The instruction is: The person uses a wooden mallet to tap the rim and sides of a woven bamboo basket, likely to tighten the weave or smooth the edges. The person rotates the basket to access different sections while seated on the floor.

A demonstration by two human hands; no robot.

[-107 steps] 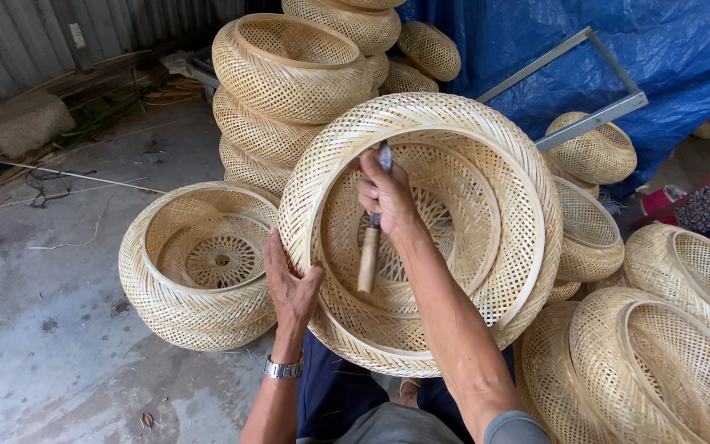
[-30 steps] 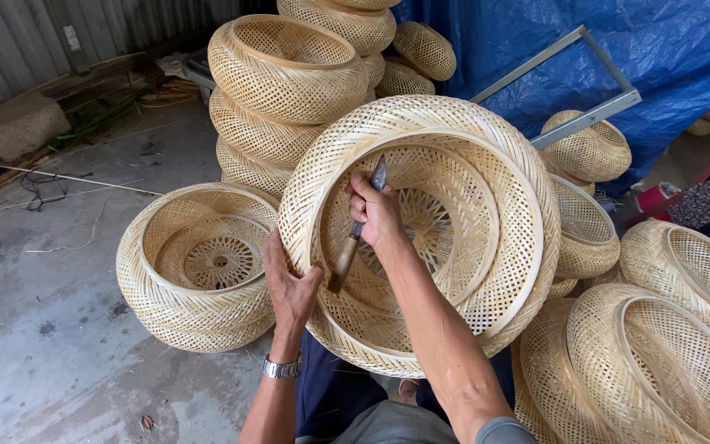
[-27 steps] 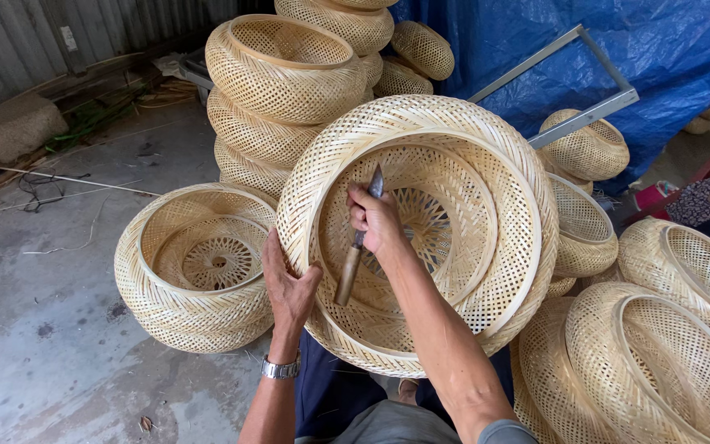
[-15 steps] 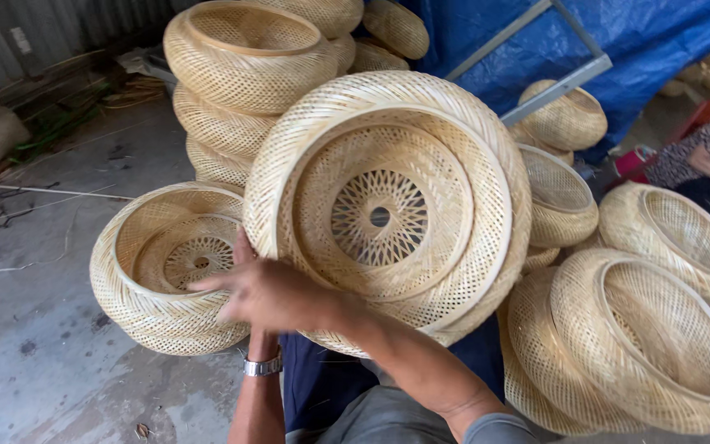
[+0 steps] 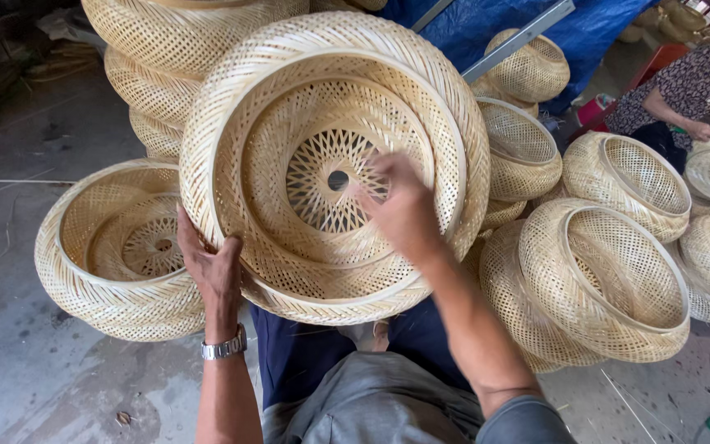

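I hold a large round woven bamboo basket [image 5: 289, 82] tilted up on my lap, its open side facing me and a small hole at the centre of its star-patterned bottom. My left hand [image 5: 211, 267], with a metal watch at the wrist, grips the basket's lower left rim. My right hand [image 5: 404, 210] reaches inside the basket, blurred, with the fingers against the inner weave beside the centre hole. I see no tool in it.
A similar basket [image 5: 108, 279] lies on the concrete floor at my left, and a stack of baskets [image 5: 166, 49] rises behind it. More baskets [image 5: 610, 271] crowd the right. Another person [image 5: 684, 82] sits at the far right with a basket, near a blue tarp [image 5: 495, 20].
My right hand, which held a wooden-handled tool inside the basket, came out to the lower left without it and has gone back in. The view has moved closer to the basket.
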